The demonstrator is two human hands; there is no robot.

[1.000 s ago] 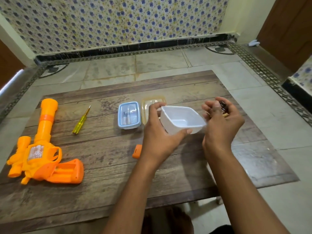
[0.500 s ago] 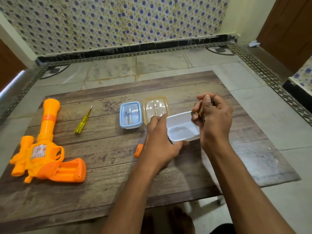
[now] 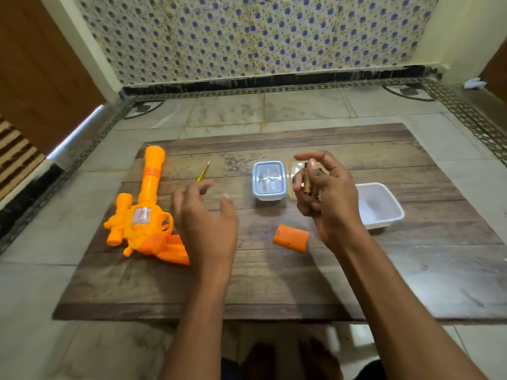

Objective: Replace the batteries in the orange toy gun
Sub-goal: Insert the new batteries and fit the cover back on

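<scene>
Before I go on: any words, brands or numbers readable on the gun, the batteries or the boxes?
None can be read.
Toy gun: a silver sticker on its side, print too blurred.
Batteries in the right hand: no legible marking.
Blue-lidded box and white tub: no visible text.

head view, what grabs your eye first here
The orange toy gun on the board's left stands out, its grip open toward the loose orange cover lying mid-board. Above the board, the right hand grips batteries while the open left hand hovers beside the gun.
</scene>
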